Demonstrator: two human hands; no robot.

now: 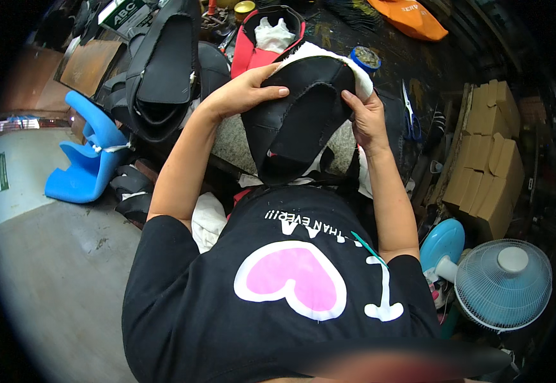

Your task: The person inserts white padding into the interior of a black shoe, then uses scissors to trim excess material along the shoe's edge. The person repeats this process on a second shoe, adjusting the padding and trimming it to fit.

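Between my two hands is a large black leather-like piece [270,118] with a rough-edged, elongated inset in its middle. White fuzzy lining [364,80] shows along its far and right edges. My left hand [247,94] grips the far left edge, thumb lying across the black face and fingers hidden behind. My right hand [367,120] pinches the right edge, its thumb on the black face beside the white lining. The near end of the piece hangs close to my lap. Just beyond it sits a red and black padded piece [252,51] with crumpled white material inside.
Several similar black pieces [166,64] are piled at the left, near a blue moulded plastic form [93,153]. Blue-handled scissors [411,118], a blue-rimmed jar [366,59] and an orange bag [411,18] lie on the dark table. Cardboard boxes [485,169] and a fan [503,285] stand at right.
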